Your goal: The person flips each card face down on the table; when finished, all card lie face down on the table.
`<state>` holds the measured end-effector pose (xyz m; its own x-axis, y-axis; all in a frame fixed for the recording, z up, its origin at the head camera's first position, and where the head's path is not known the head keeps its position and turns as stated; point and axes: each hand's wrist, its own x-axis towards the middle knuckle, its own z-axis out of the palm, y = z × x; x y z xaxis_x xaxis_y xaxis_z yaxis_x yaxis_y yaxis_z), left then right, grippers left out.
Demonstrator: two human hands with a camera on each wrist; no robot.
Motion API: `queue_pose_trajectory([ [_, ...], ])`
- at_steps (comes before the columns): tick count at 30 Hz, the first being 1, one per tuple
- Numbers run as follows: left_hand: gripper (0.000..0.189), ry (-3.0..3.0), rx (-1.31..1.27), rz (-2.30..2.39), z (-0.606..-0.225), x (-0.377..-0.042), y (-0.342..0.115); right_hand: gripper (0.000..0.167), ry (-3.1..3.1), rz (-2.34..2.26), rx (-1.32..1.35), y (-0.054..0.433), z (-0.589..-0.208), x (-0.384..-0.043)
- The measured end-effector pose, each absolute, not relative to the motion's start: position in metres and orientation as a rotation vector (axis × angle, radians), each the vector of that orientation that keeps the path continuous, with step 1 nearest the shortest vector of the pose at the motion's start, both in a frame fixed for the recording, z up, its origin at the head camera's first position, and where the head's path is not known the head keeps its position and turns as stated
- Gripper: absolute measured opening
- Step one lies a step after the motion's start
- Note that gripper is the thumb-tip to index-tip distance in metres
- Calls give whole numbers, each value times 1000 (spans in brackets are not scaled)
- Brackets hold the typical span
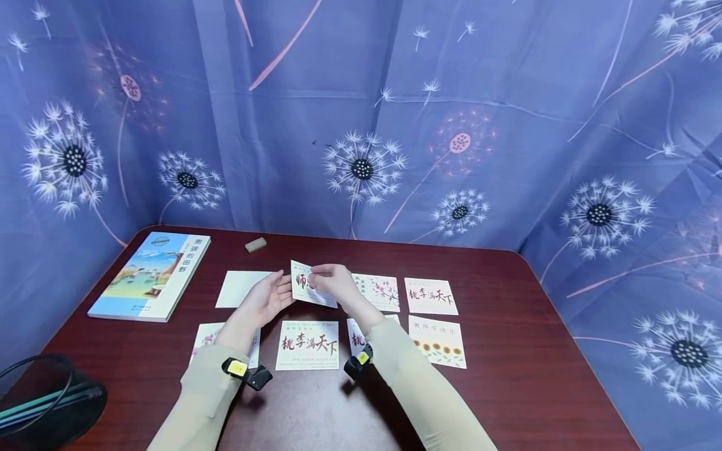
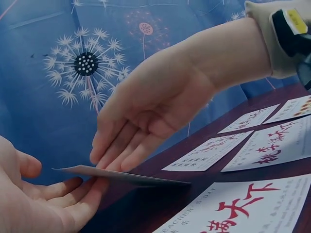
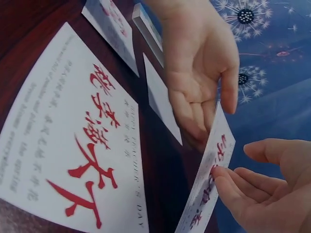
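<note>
A white card with red characters (image 1: pixel 301 292) is tilted up off the table between both hands. My left hand (image 1: pixel 265 302), palm turned up and fingers extended, has its fingertips behind the card's left part. Fingertips of my right hand (image 1: pixel 340 287) touch the printed face; in the right wrist view its thumb stands apart from the card (image 3: pixel 205 182). Directly below lies a larger-looking card with red lettering (image 1: pixel 307 346). A blank white card (image 1: pixel 237 289) is beside the left hand, and a blossom-print card (image 1: pixel 383 291) lies by the right hand, partly hidden.
More cards lie in rows, including a red-lettered card (image 1: pixel 431 297) and a sunflower card (image 1: pixel 439 343). At the left are a thick book (image 1: pixel 149 279) and a dark container (image 1: pixel 73 407) with pens. A small eraser-like block (image 1: pixel 256 245) sits near the back edge.
</note>
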<state>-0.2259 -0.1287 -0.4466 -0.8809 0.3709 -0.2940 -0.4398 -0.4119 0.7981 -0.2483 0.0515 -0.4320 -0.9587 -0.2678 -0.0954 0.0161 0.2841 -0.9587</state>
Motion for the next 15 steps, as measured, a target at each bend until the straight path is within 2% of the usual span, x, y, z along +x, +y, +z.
queue_pose_trajectory([
  [7, 59, 1295, -77, 2353, -440, -223, -125, 36, 2328, -1745, -231, 53, -432, -249],
  [15, 59, 1329, 61, 2402, -419, -221, -124, 42, 2228, -1910, -243, 51, -404, -246],
])
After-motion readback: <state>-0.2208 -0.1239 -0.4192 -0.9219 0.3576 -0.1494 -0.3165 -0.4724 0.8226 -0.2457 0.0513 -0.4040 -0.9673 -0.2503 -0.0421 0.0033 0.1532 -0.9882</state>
